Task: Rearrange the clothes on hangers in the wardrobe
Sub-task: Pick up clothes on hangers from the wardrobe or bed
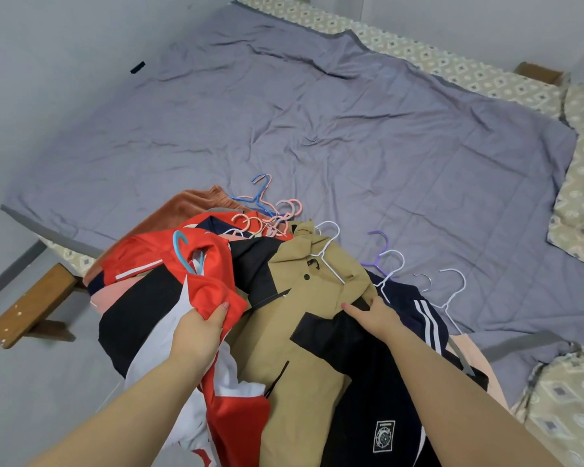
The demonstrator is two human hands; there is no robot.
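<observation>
With the left hand [199, 328] grip clamped on the red shirt [216, 284] and the right hand [375, 315] grip pinching the tan jacket [277, 342], both piled at the bed [317, 129] edge, lifting may snag the overlapping hangers [284, 214] and drag neighbouring garments off.

Bedsheet [317, 129]: plain grey-lilac. Mattress cover [469, 75]: beige, grey-and-white diamond print. Red top [213, 294]: white trim. Tan jacket [300, 332]: black panels. Navy garment [418, 298]: white side stripes. Rust-brown garment [182, 210]: plain. Light blue hanger [176, 249], blue hanger [258, 197], pink hanger [289, 201], white hanger [332, 269], purple hanger [368, 264].
</observation>
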